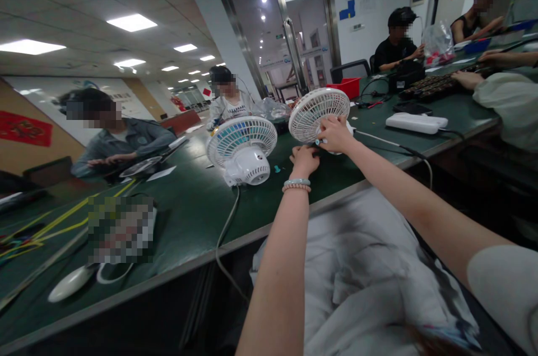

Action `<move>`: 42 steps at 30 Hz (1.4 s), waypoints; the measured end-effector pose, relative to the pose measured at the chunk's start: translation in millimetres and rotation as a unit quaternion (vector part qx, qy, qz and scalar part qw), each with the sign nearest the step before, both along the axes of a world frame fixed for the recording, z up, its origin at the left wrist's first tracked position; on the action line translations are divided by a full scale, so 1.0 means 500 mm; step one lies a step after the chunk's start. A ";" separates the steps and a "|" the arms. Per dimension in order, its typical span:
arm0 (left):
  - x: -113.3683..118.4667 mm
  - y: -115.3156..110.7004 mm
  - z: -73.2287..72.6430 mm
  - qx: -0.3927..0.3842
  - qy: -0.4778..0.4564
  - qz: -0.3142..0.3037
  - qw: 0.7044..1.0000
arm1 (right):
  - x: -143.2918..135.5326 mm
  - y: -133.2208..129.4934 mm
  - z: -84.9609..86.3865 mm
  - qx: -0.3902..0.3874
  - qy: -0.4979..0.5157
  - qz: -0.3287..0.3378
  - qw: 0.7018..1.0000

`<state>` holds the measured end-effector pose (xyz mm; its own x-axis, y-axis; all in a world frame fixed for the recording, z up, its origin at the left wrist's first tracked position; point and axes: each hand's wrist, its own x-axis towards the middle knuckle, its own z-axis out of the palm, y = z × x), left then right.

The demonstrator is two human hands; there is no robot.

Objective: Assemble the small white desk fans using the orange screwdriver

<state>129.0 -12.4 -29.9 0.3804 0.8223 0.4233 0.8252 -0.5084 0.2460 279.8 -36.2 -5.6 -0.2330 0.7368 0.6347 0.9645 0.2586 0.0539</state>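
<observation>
A white desk fan point(319, 109) stands on the green table, its round grille tilted away from me. My right hand point(336, 134) is at the back of this fan, with fingers bent and closed. A small teal-tipped piece point(321, 142) shows at its fingertips. Just left of it, my left hand point(305, 162) is low by the fan, near the tabletop, fingers curled; whatever they grip, if anything, is hidden. Beaded and pale bracelets circle that wrist. A second white fan point(247, 157) sits to the left, motor housing towards me. Between the fans lies a small teal plastic piece point(277, 169).
A white power strip point(416, 123) and a red bin point(345, 87) are to the right and behind. A cable point(227, 221) hangs over the table's front edge. A white rounded object point(71, 283) and yellow strips point(67, 224) lie left. Several people sit around the table.
</observation>
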 end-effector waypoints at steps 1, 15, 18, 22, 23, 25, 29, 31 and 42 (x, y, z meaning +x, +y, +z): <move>0.001 -0.002 -0.001 -0.017 0.003 -0.001 1.000 | 0.000 0.000 0.000 0.002 0.001 0.000 1.000; 0.011 -0.002 0.007 -0.015 -0.012 0.052 0.998 | 0.004 0.004 0.001 0.002 0.012 0.000 1.000; 0.013 -0.006 0.016 0.022 -0.099 0.073 0.992 | 0.004 0.005 0.001 0.001 0.012 -0.001 1.000; 0.016 -0.011 0.025 0.067 -0.136 0.040 0.988 | 0.004 0.004 0.002 -0.002 0.011 -0.001 1.000; 0.017 -0.012 0.025 0.074 -0.132 0.028 0.988 | 0.004 0.003 0.003 -0.004 0.011 -0.001 1.000; 0.019 -0.013 0.025 0.083 -0.126 0.013 0.988 | 0.004 0.002 0.005 -0.008 0.010 -0.002 1.000; 0.020 -0.010 0.023 0.074 -0.131 0.011 0.989 | 0.005 0.001 0.007 -0.012 0.007 -0.001 1.000; 0.019 -0.006 0.022 0.065 -0.133 0.009 0.989 | 0.005 0.001 0.007 -0.010 0.007 0.001 1.000; 0.017 0.006 0.018 0.061 -0.112 0.030 0.991 | 0.006 0.007 0.001 0.003 0.006 -0.002 1.000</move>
<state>137.5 -9.4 -20.8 0.2178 0.7784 0.5887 0.7860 -0.4975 0.3671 282.6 -32.7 -5.2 -0.2225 0.7343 0.6413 0.9661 0.2542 0.0442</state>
